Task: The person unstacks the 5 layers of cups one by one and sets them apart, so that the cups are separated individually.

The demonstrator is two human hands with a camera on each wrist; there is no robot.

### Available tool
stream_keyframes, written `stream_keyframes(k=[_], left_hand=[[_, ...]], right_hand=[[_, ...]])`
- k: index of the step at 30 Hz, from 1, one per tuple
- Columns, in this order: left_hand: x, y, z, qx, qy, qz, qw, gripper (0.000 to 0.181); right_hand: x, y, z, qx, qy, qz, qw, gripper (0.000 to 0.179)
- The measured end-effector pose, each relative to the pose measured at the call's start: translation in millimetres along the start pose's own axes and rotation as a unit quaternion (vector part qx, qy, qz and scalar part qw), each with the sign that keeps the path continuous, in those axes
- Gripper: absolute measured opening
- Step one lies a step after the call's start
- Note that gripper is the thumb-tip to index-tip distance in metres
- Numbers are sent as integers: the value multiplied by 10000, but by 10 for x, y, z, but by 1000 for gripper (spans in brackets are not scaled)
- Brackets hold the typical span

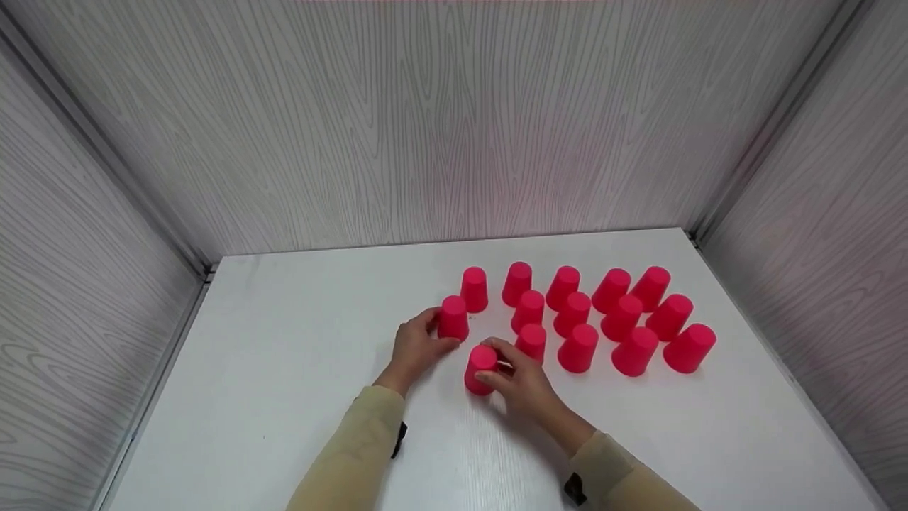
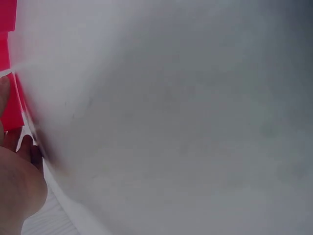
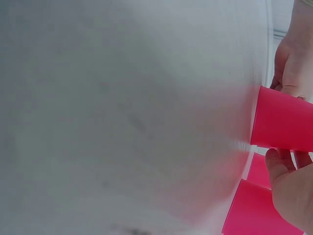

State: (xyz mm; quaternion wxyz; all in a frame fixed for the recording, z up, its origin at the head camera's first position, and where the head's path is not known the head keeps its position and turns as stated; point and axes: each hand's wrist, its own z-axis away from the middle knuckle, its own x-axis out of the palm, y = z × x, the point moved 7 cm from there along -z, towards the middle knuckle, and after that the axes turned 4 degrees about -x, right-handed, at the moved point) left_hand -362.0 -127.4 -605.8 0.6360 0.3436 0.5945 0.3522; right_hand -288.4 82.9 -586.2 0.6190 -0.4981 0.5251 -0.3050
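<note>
My left hand (image 1: 417,349) holds a red plastic cup (image 1: 454,318) at its left side, thumb and fingers around it. Nearer to me, my right hand (image 1: 528,387) grips another red cup (image 1: 482,370) from the right. Both cups are upside down, their closed narrow ends upward. In the left wrist view, the left hand (image 2: 22,183) and its cup (image 2: 12,110) show only at the left edge. The right wrist view catches the right hand (image 3: 296,196) at its cup (image 3: 283,121), with the left hand (image 3: 296,63) beyond.
Several more upside-down red cups (image 1: 578,348) stand in rough rows to the right on the white table (image 1: 298,341). One single cup (image 1: 474,289) is just behind the left hand's cup. Grey wood-grain panels (image 1: 425,128) enclose the table at the back and sides.
</note>
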Motion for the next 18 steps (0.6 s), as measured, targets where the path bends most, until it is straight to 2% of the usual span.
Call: stream_keyframes(k=[6, 10, 14, 18], left_hand=[[-10, 4, 14, -20, -33, 29, 10000, 75], [-100, 13, 61, -179, 11, -117, 9998, 80], [-285, 1, 152, -232, 141, -491, 9984, 78], [-567, -8, 310, -140, 307, -872, 9956, 76]], right_hand=[[-32, 13, -31, -52, -35, -37, 10000, 67], [-69, 36, -57, -9, 71, 136, 9999, 69], [-128, 37, -66, -69, 233, 305, 9992, 74], [-247, -64, -44, -417, 417, 425, 9974, 78]])
